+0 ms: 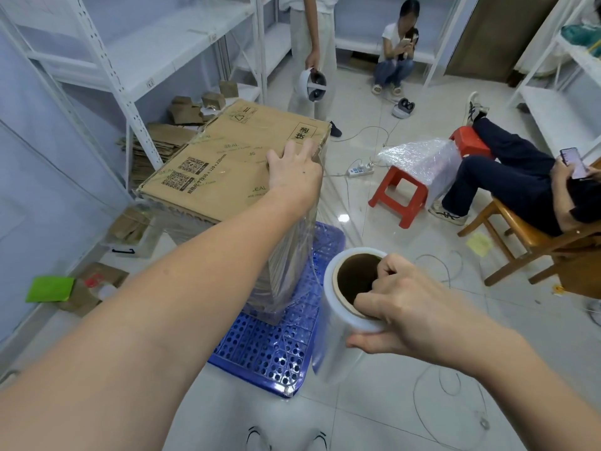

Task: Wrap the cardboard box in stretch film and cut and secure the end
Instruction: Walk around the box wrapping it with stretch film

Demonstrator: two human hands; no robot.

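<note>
My right hand (400, 304) grips the stretch film roll (348, 307) nearest to me: fingers hooked down into its brown cardboard core, thumb pressed under the outer wall. The roll's lower end blurs into loose clear film, and I cannot make out where the roll stops and the sheet begins. Beside it sits a blue plastic pallet (276, 353), perforated with round holes, its far half hidden under the load.

The cardboard box (227, 157) stands upright on that pallet, matte brown on top with printed QR codes and faint sealing tape. Its near side wall is sheathed in glossy, wrinkled film (the cardboard beneath is barely visible through the glare). My left hand (294, 172) lies flat on the box's top at its right edge, fingers spread and straight, holding nothing; my forearm covers part of that edge.

Farther right, a red plastic stool (400, 196) carries a bundle in bubbly clear wrap. Left of the box, flattened cardboard scraps (162, 141) pile under white metal shelving (130, 70). Other people stand and sit at the back, cut off by the frame.
</note>
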